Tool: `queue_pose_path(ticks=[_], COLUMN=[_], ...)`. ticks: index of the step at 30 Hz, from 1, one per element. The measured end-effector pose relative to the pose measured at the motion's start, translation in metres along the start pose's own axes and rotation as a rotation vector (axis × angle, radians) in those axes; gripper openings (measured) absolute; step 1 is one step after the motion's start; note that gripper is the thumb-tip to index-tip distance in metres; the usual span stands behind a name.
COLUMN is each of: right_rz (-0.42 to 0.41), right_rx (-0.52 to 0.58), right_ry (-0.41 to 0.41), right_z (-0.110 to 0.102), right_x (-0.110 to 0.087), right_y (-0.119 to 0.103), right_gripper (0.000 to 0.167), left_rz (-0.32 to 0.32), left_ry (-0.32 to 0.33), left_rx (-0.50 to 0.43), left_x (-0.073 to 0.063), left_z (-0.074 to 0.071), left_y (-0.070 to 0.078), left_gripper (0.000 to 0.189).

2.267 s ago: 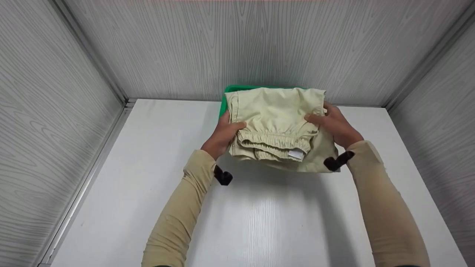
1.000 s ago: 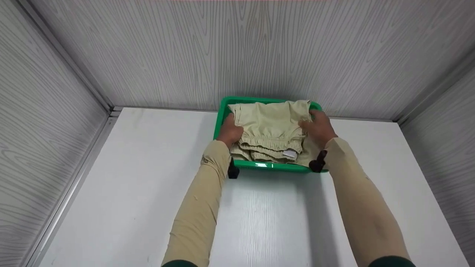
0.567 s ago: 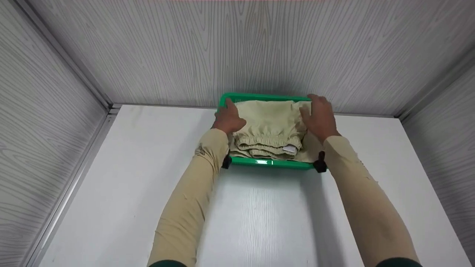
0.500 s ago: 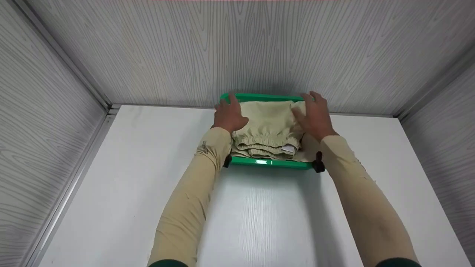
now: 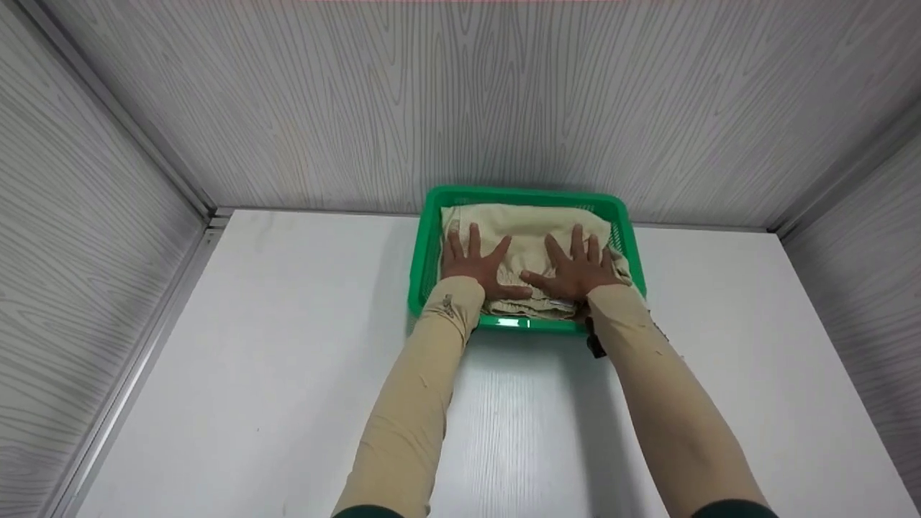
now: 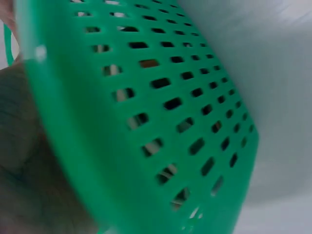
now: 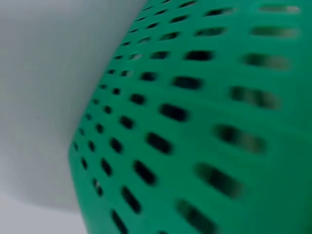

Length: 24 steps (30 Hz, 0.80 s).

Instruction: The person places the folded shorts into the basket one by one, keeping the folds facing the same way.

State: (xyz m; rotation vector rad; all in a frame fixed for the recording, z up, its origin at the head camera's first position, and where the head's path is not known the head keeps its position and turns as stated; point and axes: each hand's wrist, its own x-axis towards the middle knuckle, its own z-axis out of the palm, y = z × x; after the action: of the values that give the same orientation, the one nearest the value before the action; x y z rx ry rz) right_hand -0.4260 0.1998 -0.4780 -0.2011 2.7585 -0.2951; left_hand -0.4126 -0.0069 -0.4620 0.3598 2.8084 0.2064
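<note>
Folded beige elastic-waist trousers [image 5: 522, 223] lie inside a green plastic basket [image 5: 529, 194] in the head view. My left hand [image 5: 478, 270] rests on the left part of the trousers, fingers straight and spread. Beside it, my right hand [image 5: 575, 275] lies flat on their right part, fingers also spread, the thumbs pointing toward each other. The gathered waistband is partly covered by the hands. Close up in the left wrist view is the slotted wall of the basket [image 6: 161, 83], with part of the hand at the left edge. The right wrist view is filled mostly by the same basket's wall [image 7: 195, 107].
The basket stands on a white table [image 5: 302, 324], near the grey wood-grain back panel [image 5: 460, 93]. A similar panel [image 5: 86, 252] rises along the left side, and another [image 5: 863, 194] along the right.
The trousers came down into the basket between both hands. The hands let go of their sides, lifted toward the far rim, then moved inward and back onto the cloth with fingers spread.
</note>
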Motion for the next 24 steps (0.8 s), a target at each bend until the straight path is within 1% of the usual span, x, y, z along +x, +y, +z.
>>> queue_pose_path(ticks=[2, 4, 7, 10, 12, 14, 18, 19, 21, 22, 24], right_rz=[0.005, 0.007, 0.011, 0.015, 0.012, 0.005, 0.006, 0.012, 0.023, 0.025, 0.029], right_rx=[0.008, 0.011, 0.014, 0.027, 0.007, -0.01, -0.056, -0.056, -0.057, -0.057, -0.055], right_ry=[-0.022, -0.041, -0.071, -0.09, -0.081, -0.066, -0.05, -0.055, -0.07, -0.074, -0.072], right_z=[0.007, 0.01, 0.01, 0.004, -0.002, -0.006, -0.007, -0.006, 0.0, 0.005, 0.017], right_x=[0.004, 0.006, 0.005, 0.003, 0.003, 0.004, 0.007, 0.007, 0.007, 0.006, 0.004], right_y=[0.004, 0.006, 0.005, 0.0, -0.003, -0.006, -0.007, -0.006, -0.004, -0.003, 0.0], right_gripper=[0.109, 0.11, 0.107, 0.102, 0.1, 0.1, 0.101, 0.101, 0.101, 0.1, 0.098], left_rz=[-0.022, -0.036, -0.046, -0.047, -0.05, -0.056, -0.066, -0.064, -0.061, -0.06, -0.055], left_ry=[-0.045, -0.073, -0.105, -0.113, -0.11, -0.098, -0.086, -0.082, -0.084, -0.083, -0.081], left_rx=[-0.045, -0.089, -0.111, -0.119, -0.116, -0.108, -0.077, -0.08, -0.092, -0.099, -0.113], left_x=[-0.005, -0.01, -0.015, -0.019, -0.022, -0.022, -0.019, -0.019, -0.018, -0.015, -0.008], left_z=[0.0, 0.0, -0.002, -0.008, -0.015, -0.02, -0.022, -0.021, -0.013, -0.007, 0.011], left_y=[0.001, 0.002, 0.003, 0.003, 0.003, 0.003, 0.003, 0.003, 0.004, 0.004, 0.003], left_gripper=[0.102, 0.098, 0.095, 0.094, 0.095, 0.096, 0.097, 0.096, 0.096, 0.097, 0.098])
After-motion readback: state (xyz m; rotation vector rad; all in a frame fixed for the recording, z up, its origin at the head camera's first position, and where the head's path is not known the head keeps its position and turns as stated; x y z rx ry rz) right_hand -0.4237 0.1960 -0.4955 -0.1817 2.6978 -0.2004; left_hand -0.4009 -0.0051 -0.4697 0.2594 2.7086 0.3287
